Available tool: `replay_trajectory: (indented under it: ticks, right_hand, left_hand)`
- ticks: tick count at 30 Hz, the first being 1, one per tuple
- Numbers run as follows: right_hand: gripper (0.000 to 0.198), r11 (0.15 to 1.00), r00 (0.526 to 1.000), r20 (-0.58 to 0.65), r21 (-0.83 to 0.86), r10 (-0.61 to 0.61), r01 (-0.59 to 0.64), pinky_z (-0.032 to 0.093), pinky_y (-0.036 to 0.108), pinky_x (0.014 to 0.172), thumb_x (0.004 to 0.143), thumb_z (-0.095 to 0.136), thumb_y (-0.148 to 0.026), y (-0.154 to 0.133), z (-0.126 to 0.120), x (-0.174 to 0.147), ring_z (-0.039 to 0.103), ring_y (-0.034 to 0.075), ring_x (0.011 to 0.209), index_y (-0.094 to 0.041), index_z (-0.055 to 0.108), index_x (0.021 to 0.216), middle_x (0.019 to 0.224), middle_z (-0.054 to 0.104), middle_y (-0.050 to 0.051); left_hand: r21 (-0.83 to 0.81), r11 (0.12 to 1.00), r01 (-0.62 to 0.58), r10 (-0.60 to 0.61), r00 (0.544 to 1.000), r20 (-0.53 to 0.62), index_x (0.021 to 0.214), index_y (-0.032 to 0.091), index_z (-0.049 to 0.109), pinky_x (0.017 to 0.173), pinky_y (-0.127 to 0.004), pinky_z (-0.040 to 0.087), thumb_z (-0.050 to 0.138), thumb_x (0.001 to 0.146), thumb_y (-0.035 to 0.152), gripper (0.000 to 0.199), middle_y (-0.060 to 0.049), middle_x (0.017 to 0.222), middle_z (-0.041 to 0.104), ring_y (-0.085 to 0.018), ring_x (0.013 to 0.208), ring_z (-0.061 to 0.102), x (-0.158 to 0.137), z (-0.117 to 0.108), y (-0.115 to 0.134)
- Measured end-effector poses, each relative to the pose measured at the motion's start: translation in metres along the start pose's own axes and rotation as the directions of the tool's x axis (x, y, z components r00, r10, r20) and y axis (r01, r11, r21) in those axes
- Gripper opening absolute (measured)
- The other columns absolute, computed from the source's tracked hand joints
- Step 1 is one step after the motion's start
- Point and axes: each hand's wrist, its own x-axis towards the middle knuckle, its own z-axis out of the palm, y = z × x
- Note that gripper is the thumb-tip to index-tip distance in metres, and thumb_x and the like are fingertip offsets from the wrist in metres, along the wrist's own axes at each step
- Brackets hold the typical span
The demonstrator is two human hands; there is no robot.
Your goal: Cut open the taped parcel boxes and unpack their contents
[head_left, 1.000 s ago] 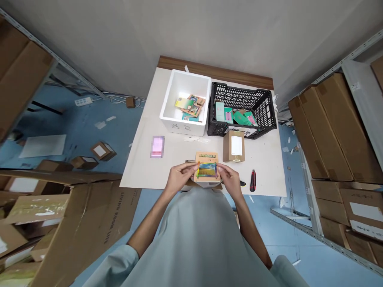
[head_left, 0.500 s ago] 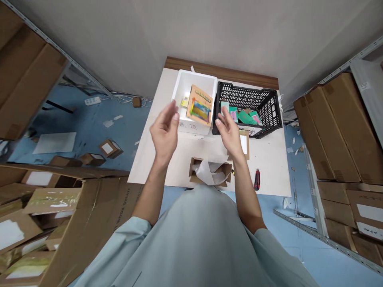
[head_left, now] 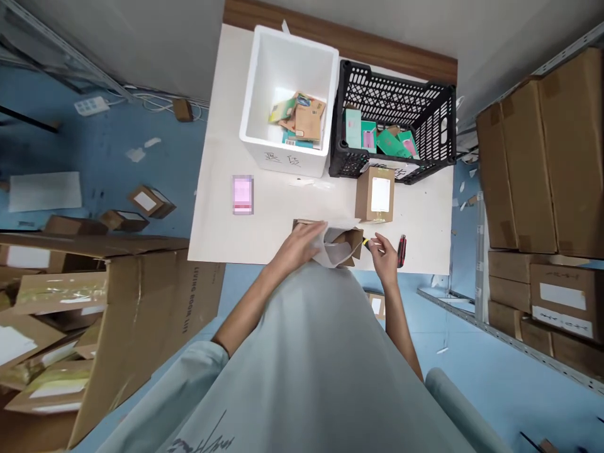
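Observation:
My left hand (head_left: 299, 243) is on the left end of a small opened cardboard box (head_left: 357, 243), its fingers over the edge and against the white packing sheet (head_left: 333, 251) bunched inside. What the box holds under the sheet is hidden. My right hand (head_left: 384, 257) is just right of the box, thumb and forefinger apart beside a small yellow-and-black object (head_left: 365, 242) that I cannot identify. A red-and-black utility knife (head_left: 401, 251) lies right of that hand. Behind it a closed brown carton (head_left: 363, 194) with a white label stands on the table.
A white foam bin (head_left: 249, 94) with several small card packets (head_left: 307, 121) stands at the back, beside a black plastic crate (head_left: 399, 170) of green boxes. A blurred pink item (head_left: 243, 195) lies on the left of the table (head_left: 212, 233). Cartons fill both sides.
The orange-brown packet that was in the air over the white bin now lies inside it. Both hands have come down and back to the opened box; the view has tilted downward.

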Motion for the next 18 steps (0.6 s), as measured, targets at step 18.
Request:
replay_trajectory:
  ticks: [18]
  right_hand:
    - [0.09,0.976,0.954,0.267,-0.127,-0.138,0.176,0.068,0.053,0.104,0.092,0.086,-0.064,0.005,0.029,-0.024,0.077,0.028,0.11,-0.027,0.057,0.169,0.151,0.069,0.017]
  left_hand:
    - [0.093,0.978,0.189,-0.186,0.982,-0.043,0.151,0.02,0.075,0.118,-0.047,0.058,0.053,0.116,0.045,0.048,-0.015,0.167,0.067,-0.036,0.146,0.071,-0.001,0.033,0.004]
